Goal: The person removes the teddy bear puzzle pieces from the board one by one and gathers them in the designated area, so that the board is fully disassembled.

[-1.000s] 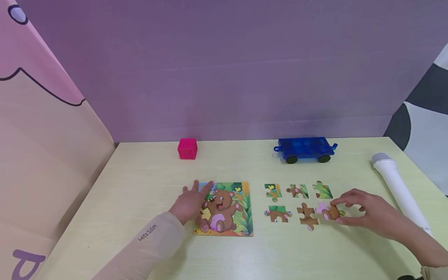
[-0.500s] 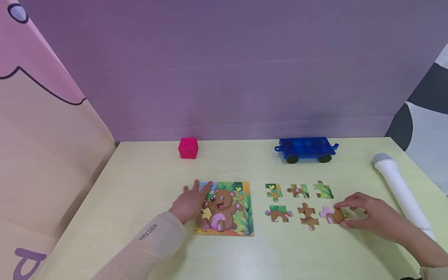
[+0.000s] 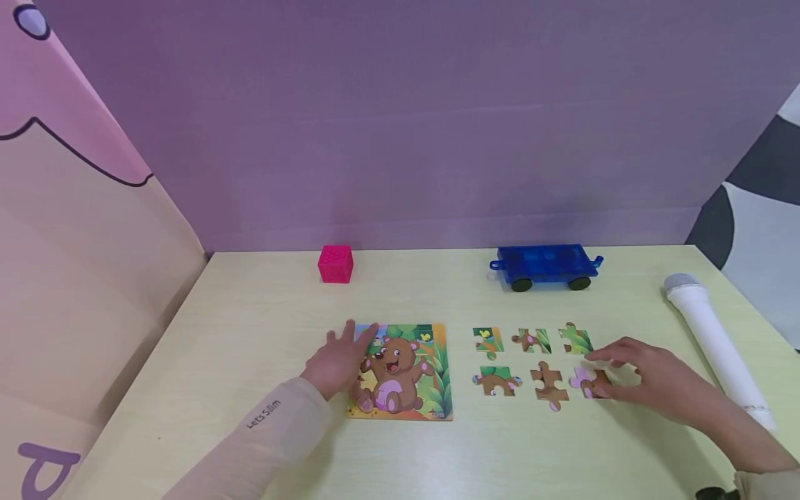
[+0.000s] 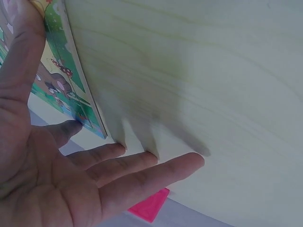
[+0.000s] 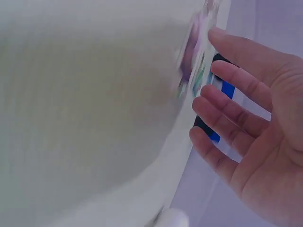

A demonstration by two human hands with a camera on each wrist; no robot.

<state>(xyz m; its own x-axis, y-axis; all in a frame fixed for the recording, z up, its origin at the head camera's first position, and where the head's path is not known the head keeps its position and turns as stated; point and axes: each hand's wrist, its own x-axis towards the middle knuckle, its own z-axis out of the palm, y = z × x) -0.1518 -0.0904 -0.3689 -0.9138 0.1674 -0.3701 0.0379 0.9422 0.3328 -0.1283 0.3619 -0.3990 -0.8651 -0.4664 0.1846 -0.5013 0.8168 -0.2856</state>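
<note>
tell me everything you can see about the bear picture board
The bear picture board is a flat, roughly square panel showing an open-mouthed brown bear with a pink belly among green leaves. Its pale edge looks like wood or thick card. It lies flat on the table, left of the loose puzzle pieces. The left grip, fingers spread, covers part of its left edge, apparently touching it.

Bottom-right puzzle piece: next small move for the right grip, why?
Probably lift the right grip away: the bottom-right puzzle piece sits at its row's end, and the index fingertip looks spread off it. Whether the thumb touches it, I can't tell.
</note>
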